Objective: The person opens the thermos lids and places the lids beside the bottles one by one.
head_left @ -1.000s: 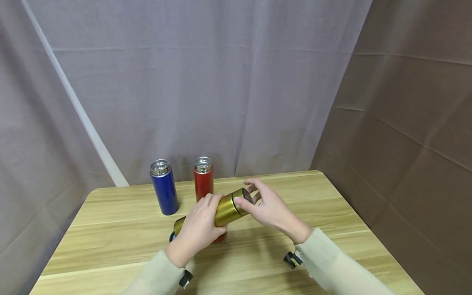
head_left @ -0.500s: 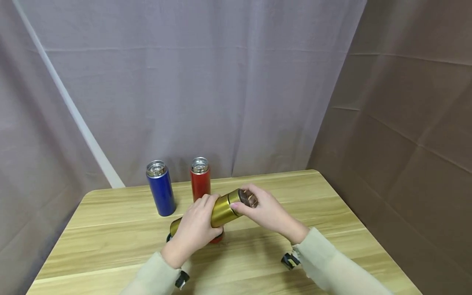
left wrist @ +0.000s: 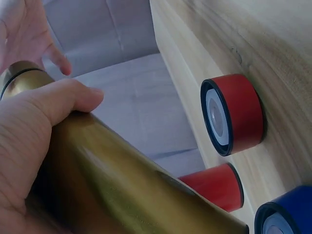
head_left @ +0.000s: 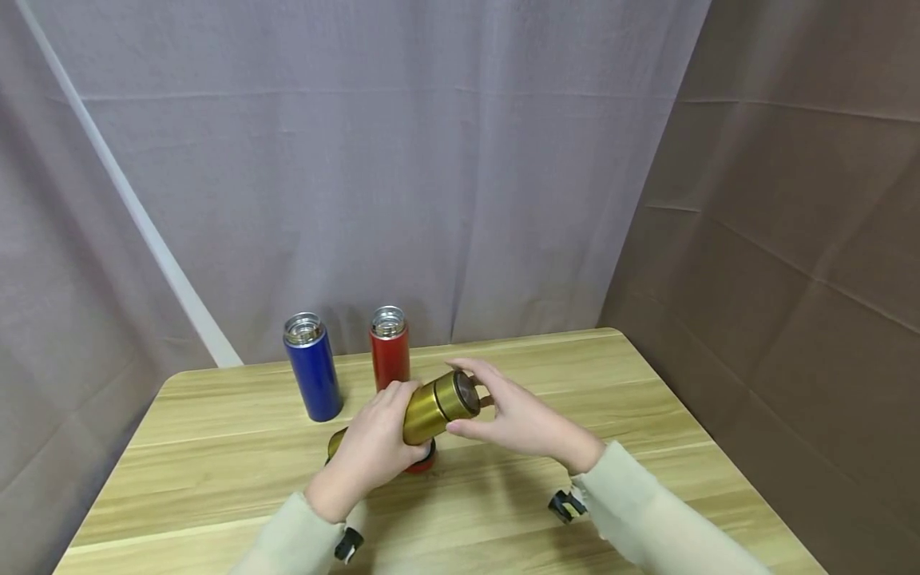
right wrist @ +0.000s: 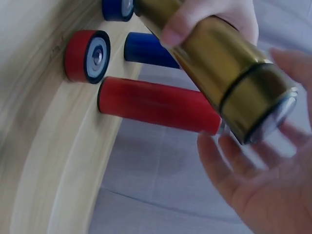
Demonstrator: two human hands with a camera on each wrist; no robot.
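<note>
My left hand (head_left: 370, 443) grips the body of a gold thermos bottle (head_left: 424, 417), tilted with its lidded end up to the right. Its gold lid (right wrist: 256, 97), marked off by a dark ring, faces my right hand (head_left: 517, 419). That hand is spread around the lid end, thumb and fingers apart; in the right wrist view a gap shows between the fingers and the lid. Behind stand a blue thermos bottle (head_left: 315, 377) and a red thermos bottle (head_left: 391, 358), both lidless with bare metal necks. The gold bottle's lower end is partly hidden by my left hand.
A red lid (left wrist: 246, 112) lies on the wooden table (head_left: 216, 479) under the gold bottle, its inner side up. Beside it is a blue lid (left wrist: 291, 207), hidden behind my left hand in the head view. Grey curtains (head_left: 359, 200) hang behind the table.
My right fingers, earlier curled in around the gold lid, have spread away from it. The gold bottle has shifted slightly left in my left hand's grip. The standing bottles stay put.
</note>
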